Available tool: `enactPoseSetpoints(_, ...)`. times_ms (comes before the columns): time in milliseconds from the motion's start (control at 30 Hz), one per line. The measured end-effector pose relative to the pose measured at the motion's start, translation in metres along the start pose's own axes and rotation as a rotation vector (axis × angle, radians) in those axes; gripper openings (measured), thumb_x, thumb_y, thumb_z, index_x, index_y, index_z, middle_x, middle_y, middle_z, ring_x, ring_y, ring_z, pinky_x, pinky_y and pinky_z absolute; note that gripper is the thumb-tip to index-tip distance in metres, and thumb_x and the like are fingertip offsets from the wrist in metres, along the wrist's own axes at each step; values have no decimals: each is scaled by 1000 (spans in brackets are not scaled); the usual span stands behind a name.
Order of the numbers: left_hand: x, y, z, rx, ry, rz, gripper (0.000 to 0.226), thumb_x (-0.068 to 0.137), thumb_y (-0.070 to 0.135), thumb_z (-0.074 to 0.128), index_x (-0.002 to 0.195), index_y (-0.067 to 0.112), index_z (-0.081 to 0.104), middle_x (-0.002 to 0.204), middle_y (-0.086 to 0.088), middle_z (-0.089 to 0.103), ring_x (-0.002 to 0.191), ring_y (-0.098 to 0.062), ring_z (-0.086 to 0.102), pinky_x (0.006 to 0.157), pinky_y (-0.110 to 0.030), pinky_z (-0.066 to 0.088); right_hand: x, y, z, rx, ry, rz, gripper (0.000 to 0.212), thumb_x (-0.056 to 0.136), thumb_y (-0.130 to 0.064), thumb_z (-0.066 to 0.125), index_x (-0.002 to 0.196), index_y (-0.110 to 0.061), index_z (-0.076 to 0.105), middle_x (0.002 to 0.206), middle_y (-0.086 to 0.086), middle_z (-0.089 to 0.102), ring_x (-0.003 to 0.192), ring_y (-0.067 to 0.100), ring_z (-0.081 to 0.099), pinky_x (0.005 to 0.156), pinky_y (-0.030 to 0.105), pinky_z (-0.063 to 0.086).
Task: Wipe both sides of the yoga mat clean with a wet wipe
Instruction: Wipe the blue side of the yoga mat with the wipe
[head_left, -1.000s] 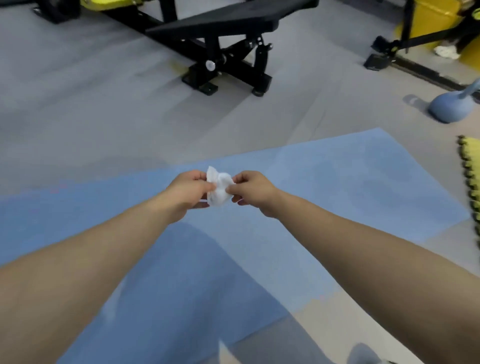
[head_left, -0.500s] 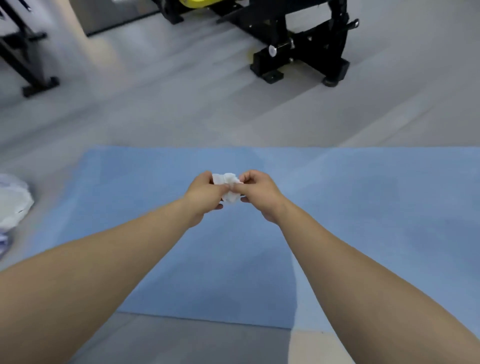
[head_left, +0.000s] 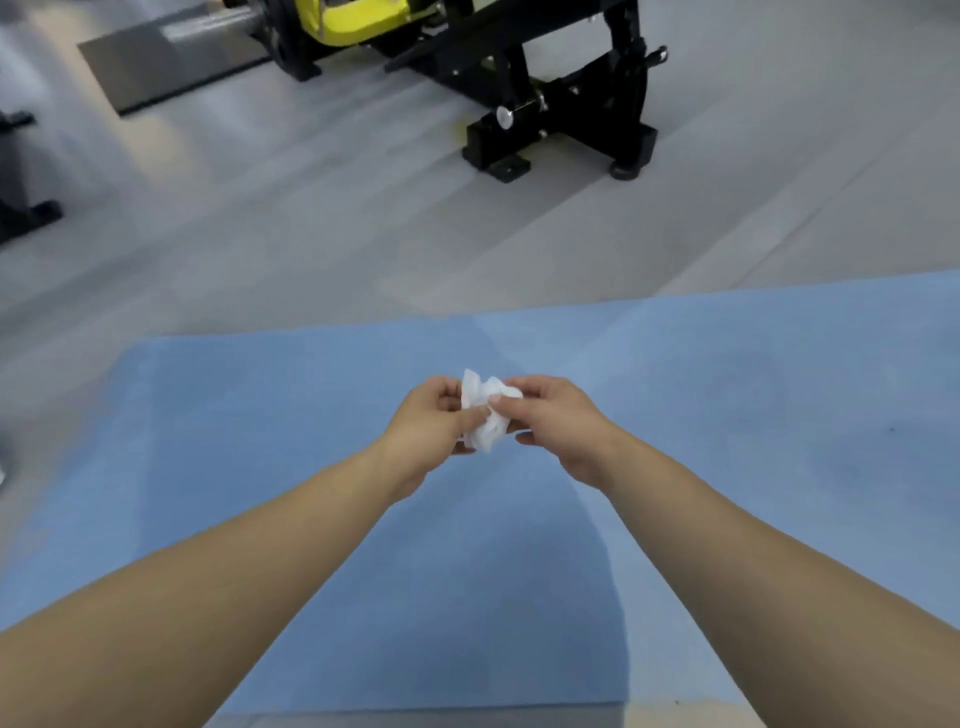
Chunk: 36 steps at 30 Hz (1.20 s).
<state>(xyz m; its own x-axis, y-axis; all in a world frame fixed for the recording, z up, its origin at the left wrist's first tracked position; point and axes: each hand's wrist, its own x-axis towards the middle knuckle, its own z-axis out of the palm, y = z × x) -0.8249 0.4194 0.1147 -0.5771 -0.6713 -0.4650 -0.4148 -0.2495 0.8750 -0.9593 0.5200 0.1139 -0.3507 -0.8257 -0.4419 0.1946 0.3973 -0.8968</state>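
A grey floor (head_left: 260, 234) fills the upper half of the view. On it lies the blue mat (head_left: 727, 415), spread flat across the lower half, its far edge running left to right and its left end in view. A black and yellow gym bench (head_left: 545, 104) stands on the floor well beyond the mat. Two bare forearms reach forward above the mat. The left hand (head_left: 431, 421) and the right hand (head_left: 558, 421) meet over the mat's middle. Both pinch a crumpled white wipe (head_left: 485, 410) between thumb and fingertips, one from each side. The wipe is held up in the air, off the mat.
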Motion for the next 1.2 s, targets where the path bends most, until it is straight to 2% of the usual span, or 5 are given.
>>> enactPoseSetpoints(567, -1, -37, -22, 412, 121, 263, 11, 86, 26, 74, 78, 27, 67, 76, 8, 66, 56, -4, 53, 48, -16, 41, -7, 26, 46, 138, 189, 241, 8, 86, -16, 65, 86, -8, 63, 72, 3, 63, 65, 17, 60, 67, 28, 50)
enactPoseSetpoints(733, -1, -37, -41, 347, 42, 205, 20, 96, 22, 60, 108, 31, 73, 101, 10, 63, 78, -2, 61, 58, -11, 45, 6, 14, 64, 325, 118, 205, 28, 91, -24, 57, 107, -6, 72, 89, 5, 71, 81, 19, 64, 86, 35, 50)
enactPoseSetpoints(900, -3, -40, -51, 182, -38, 137, 36, 100, 7, 48, 101, 32, 75, 93, 6, 76, 94, -25, 70, 85, -44, 56, 14, 19, 71, 210, 105, 196, 26, 94, -29, 61, 107, -9, 71, 92, 3, 75, 90, 19, 71, 92, 34, 50)
enactPoseSetpoints(1033, 1, -50, -54, 289, 17, 262, 23, 94, 9, 60, 98, 32, 65, 84, 11, 72, 77, -14, 66, 63, -30, 51, 18, 26, 68, 177, 140, 238, 18, 96, -13, 55, 108, -6, 67, 85, 3, 73, 81, 16, 70, 84, 31, 53)
enactPoseSetpoints(1200, 9, -67, -66, 630, -142, 508, 38, 93, 23, 70, 129, 32, 64, 120, 16, 52, 102, -7, 56, 85, -19, 43, 18, 31, 61, 150, 79, 277, 14, 96, -12, 53, 96, -17, 66, 84, -1, 68, 77, 12, 64, 82, 29, 48)
